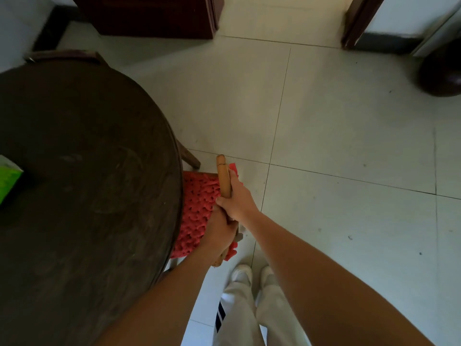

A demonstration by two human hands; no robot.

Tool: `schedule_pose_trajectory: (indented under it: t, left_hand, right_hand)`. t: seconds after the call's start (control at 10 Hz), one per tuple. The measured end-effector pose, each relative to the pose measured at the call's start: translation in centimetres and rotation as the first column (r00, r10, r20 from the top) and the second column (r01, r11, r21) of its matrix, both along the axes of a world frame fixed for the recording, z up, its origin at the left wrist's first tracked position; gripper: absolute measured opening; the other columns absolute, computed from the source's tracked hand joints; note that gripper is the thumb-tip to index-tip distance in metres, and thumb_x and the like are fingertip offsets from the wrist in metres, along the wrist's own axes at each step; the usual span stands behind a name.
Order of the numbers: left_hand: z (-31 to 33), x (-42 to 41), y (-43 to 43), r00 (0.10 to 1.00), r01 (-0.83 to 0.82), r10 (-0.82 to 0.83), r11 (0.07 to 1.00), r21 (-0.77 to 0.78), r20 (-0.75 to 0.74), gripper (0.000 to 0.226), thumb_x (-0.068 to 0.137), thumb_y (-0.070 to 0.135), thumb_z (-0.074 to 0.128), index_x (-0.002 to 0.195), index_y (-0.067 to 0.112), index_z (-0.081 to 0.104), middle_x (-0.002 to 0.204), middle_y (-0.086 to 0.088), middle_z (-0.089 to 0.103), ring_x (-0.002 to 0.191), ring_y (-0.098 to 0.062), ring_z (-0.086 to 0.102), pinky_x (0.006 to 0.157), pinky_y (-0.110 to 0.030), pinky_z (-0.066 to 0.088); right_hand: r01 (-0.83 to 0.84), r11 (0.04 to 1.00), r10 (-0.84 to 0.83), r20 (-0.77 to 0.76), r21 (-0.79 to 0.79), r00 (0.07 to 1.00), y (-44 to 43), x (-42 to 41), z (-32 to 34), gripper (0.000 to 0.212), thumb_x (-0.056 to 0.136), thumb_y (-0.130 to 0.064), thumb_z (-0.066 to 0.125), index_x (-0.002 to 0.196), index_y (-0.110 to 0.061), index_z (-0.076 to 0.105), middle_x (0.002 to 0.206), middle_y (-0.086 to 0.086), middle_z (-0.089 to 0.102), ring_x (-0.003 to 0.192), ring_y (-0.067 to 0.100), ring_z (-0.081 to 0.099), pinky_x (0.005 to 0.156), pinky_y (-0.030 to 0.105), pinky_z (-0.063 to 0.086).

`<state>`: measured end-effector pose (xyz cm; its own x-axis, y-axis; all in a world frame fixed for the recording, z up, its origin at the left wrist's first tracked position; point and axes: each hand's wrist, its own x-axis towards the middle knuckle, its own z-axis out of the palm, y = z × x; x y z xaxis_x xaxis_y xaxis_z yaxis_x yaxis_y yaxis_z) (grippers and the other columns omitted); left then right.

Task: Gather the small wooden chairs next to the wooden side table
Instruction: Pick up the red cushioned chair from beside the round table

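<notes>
A small wooden chair with a red woven cushion stands partly tucked under the edge of a dark round wooden table. Both hands grip its light wooden back rail. My right hand holds the rail higher up, my left hand lower down. Most of the chair's seat and its legs are hidden under the table top. Another chair's dark backrest shows behind the table's far edge.
A green box lies on the table at the left edge. A dark cabinet stands at the far wall, a doorway beside it. A dark round object sits at the far right. Pale tiled floor stretches to the right. My feet stand below.
</notes>
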<state>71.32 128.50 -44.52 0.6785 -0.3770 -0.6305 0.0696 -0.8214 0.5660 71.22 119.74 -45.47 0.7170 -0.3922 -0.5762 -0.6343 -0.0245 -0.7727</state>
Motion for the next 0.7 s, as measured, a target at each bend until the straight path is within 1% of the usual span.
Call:
schedule_pose_trajectory:
  t: [0.1, 0.2, 0.3, 0.4, 0.5, 0.6, 0.7]
  left_hand:
    - [1.8, -1.5, -2.8, 0.973, 0.196, -0.204, 0.977, 0.079, 0.107, 0.035, 0.092, 0.008, 0.049, 0.127, 0.004, 0.047, 0.082, 0.007, 0.054, 0.071, -0.006, 0.056, 0.058, 0.007, 0.030]
    - [3.8, -3.2, -6.2, 0.977, 0.124, -0.115, 0.991, -0.044, 0.177, 0.034, 0.087, 0.004, 0.055, 0.121, 0.003, 0.051, 0.085, 0.008, 0.054, 0.074, 0.001, 0.051, 0.065, 0.013, 0.021]
    - [5.3, -6.7, -10.4, 0.976, 0.174, -0.155, 0.977, -0.120, 0.151, 0.042, 0.086, 0.004, 0.054, 0.128, 0.008, 0.048, 0.105, -0.003, 0.061, 0.073, 0.005, 0.051, 0.067, 0.012, 0.025]
    - [5.5, -11.1, -14.8, 0.992, 0.127, -0.127, 0.974, -0.188, 0.013, 0.040, 0.088, 0.002, 0.048, 0.127, 0.010, 0.045, 0.080, 0.002, 0.056, 0.048, 0.001, 0.052, 0.042, -0.006, 0.040]
    - [5.3, -15.1, -19.2, 0.991, 0.107, -0.122, 0.968, -0.228, -0.055, 0.041, 0.087, 0.001, 0.046, 0.126, 0.014, 0.044, 0.090, -0.009, 0.061, 0.057, -0.013, 0.058, 0.050, -0.028, 0.054]
    - [5.4, -19.8, -24.2, 0.985, 0.050, -0.088, 0.967, -0.249, -0.146, 0.042, 0.087, 0.006, 0.045, 0.125, 0.021, 0.037, 0.105, -0.016, 0.059, 0.083, -0.032, 0.067, 0.060, -0.044, 0.058]
    - [4.8, -24.6, -29.1, 0.981, 0.040, -0.088, 0.963, -0.267, -0.172, 0.041, 0.089, 0.009, 0.045, 0.126, 0.020, 0.034, 0.107, -0.014, 0.058, 0.087, -0.036, 0.067, 0.058, -0.048, 0.058]
  right_hand:
    - [0.000, 0.999, 0.000, 0.000, -0.043, 1.000, -2.6, -1.4, 1.5, 0.086, 0.081, -0.015, 0.062, 0.149, -0.027, 0.011, 0.105, 0.005, 0.057, 0.098, 0.025, 0.058, 0.078, 0.029, 0.042]
    - [0.023, 0.996, -0.024, -0.005, -0.082, 1.000, -6.3, -4.0, 3.2, 0.089, 0.079, -0.016, 0.065, 0.150, -0.024, 0.012, 0.110, 0.007, 0.059, 0.096, 0.024, 0.057, 0.083, 0.032, 0.045]
    - [0.055, 0.988, -0.057, -0.012, -0.145, 0.998, -10.6, -7.8, 4.8, 0.088, 0.079, -0.017, 0.066, 0.150, -0.023, 0.014, 0.123, 0.013, 0.058, 0.108, 0.031, 0.056, 0.095, 0.040, 0.044]
    - [0.115, 0.982, -0.113, 0.019, -0.151, 0.993, -15.2, -12.6, 5.9, 0.084, 0.079, -0.013, 0.067, 0.149, -0.023, 0.021, 0.127, 0.014, 0.056, 0.110, 0.030, 0.055, 0.088, 0.028, 0.042]
    - [0.128, 0.981, -0.126, 0.022, -0.149, 0.992, -19.7, -16.9, 6.8, 0.080, 0.080, -0.011, 0.066, 0.148, -0.020, 0.025, 0.126, 0.012, 0.057, 0.112, 0.030, 0.055, 0.094, 0.034, 0.044]
    - [0.135, 0.980, -0.132, 0.027, -0.146, 0.991, -24.7, -21.3, 7.6, 0.074, 0.080, -0.010, 0.065, 0.145, -0.018, 0.030, 0.120, 0.014, 0.059, 0.108, 0.031, 0.056, 0.093, 0.040, 0.047]
    - [0.125, 0.981, -0.125, 0.010, -0.151, 0.992, -29.4, -25.9, 8.1, 0.077, 0.081, -0.009, 0.065, 0.147, -0.017, 0.027, 0.124, 0.015, 0.057, 0.112, 0.031, 0.054, 0.097, 0.046, 0.045]
